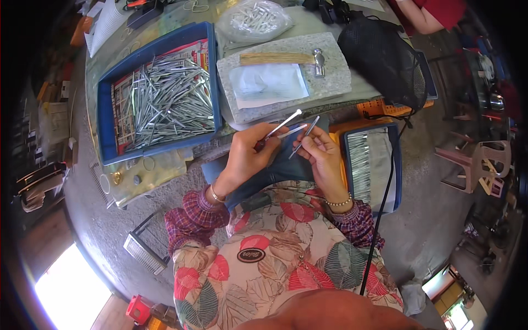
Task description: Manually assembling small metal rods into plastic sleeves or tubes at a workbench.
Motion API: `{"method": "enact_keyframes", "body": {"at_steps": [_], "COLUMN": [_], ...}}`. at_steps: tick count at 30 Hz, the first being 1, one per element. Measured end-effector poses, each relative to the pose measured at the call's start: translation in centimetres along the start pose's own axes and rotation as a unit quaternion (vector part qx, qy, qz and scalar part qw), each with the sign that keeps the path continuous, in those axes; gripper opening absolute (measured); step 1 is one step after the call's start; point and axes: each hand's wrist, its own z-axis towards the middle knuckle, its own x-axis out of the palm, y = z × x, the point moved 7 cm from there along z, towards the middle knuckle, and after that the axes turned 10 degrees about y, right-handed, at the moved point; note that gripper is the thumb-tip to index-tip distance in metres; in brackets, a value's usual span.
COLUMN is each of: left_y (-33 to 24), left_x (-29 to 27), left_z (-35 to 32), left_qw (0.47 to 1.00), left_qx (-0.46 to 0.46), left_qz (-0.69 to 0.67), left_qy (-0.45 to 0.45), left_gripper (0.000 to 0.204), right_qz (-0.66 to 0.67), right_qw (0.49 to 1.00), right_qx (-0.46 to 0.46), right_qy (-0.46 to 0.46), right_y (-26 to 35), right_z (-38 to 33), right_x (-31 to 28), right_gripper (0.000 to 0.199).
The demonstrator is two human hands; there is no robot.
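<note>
Above my lap, my left hand (246, 155) is closed on a thin white stick (285, 122) with a small knobbed tip. A second white stick (294, 130) reaches from the left fingers toward the right ones. My right hand (324, 162) pinches a slim grey metal rod (312, 126), tilted with its upper end to the right. The rod and the second stick lie close together; whether they touch I cannot tell. At the left, a blue tray (103, 126) lined with printed paper holds a heap of similar metal rods (170, 99).
Ahead lies a stone slab (335, 71) bearing a wooden-handled hammer (275, 58) and a clear packet (269, 82). Behind it sits a plastic bag of white pieces (256, 19). A black mesh bag (379, 55) is at right, above a blue tray (396, 187) with rods laid in a row.
</note>
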Motion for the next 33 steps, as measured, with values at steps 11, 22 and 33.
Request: {"method": "enact_keyframes", "body": {"at_steps": [11, 22, 33], "left_y": [-3.2, -2.6, -2.6], "left_x": [0.7, 0.3, 1.6], "left_z": [-0.2, -0.6, -0.8], "left_qw": [0.969, 0.972, 0.957], "left_qx": [0.183, 0.163, 0.190], "left_qz": [0.157, 0.157, 0.218], "left_qy": [-0.052, -0.058, -0.034], "left_gripper": [0.029, 0.027, 0.027], "right_qz": [-0.023, -0.019, -0.041], "right_qw": [1.000, 1.000, 0.998], "right_qx": [-0.003, 0.009, -0.031], "right_qy": [0.000, 0.002, -0.020], "right_y": [0.2, -0.4, 0.1], "right_z": [-0.3, -0.2, -0.3], "right_x": [1.0, 1.0, 0.4], "right_gripper": [0.030, 0.030, 0.024]}}
